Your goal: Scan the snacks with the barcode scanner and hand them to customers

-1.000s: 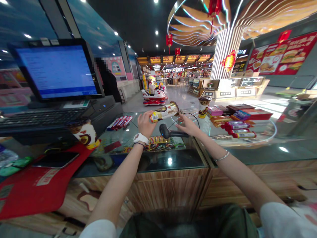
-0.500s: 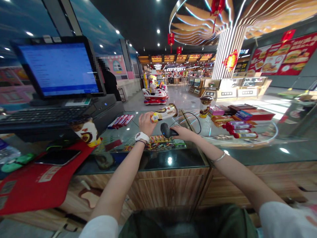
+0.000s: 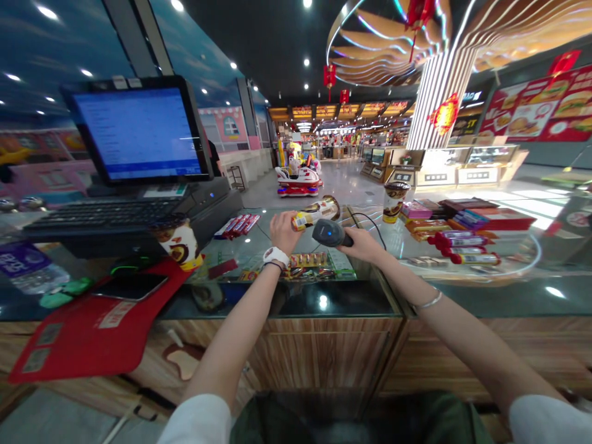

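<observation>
My left hand (image 3: 285, 229) is closed round a drink cup (image 3: 316, 213) with a brown and yellow label, held on its side above the glass counter (image 3: 351, 296). My right hand (image 3: 363, 243) grips the handle of a black barcode scanner (image 3: 329, 232). The scanner's head sits just below the cup, almost touching it. A black cable (image 3: 370, 221) runs from the scanner across the glass. A white watch is on my left wrist and a thin bracelet on my right.
A till with a blue screen (image 3: 139, 132) and keyboard (image 3: 104, 214) stands at the left, a similar cup (image 3: 178, 239) beside it. A phone (image 3: 132, 285) lies on a red mat (image 3: 87, 330). An upright cup (image 3: 395, 201) and snack packs (image 3: 456, 231) fill the right counter.
My right hand closed on the scanner and lifted it off the glass up to the cup. The left hand kept holding the cup. The view shifted slightly to the left.
</observation>
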